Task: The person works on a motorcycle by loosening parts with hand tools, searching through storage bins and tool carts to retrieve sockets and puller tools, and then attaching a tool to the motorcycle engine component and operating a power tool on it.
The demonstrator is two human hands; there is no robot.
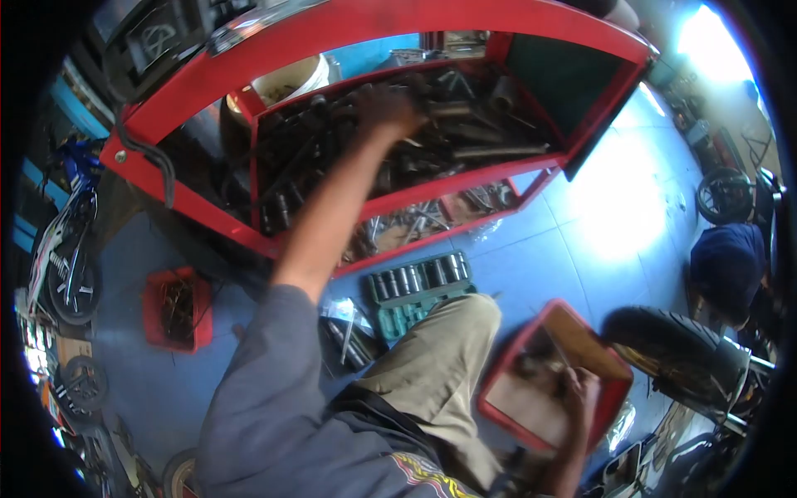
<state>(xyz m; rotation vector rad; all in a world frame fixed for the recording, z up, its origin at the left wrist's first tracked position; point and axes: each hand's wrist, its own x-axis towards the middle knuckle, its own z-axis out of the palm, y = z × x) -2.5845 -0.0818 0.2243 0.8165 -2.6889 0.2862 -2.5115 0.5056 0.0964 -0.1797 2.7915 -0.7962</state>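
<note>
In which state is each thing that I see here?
Green plastic socket case: open, sockets inside.
Red metal tool cart: standing, holding tools.
Small red plastic bin: uncovered, things inside.
Large red plastic tray: uncovered, items inside.
White plastic bucket: uncovered.
Left hand: among tools.
Right hand: over tray.

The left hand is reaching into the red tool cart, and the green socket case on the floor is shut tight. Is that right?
Not quite: the green socket case on the floor is open, with sockets showing in the head view. The left hand is reaching into the red tool cart.
</note>
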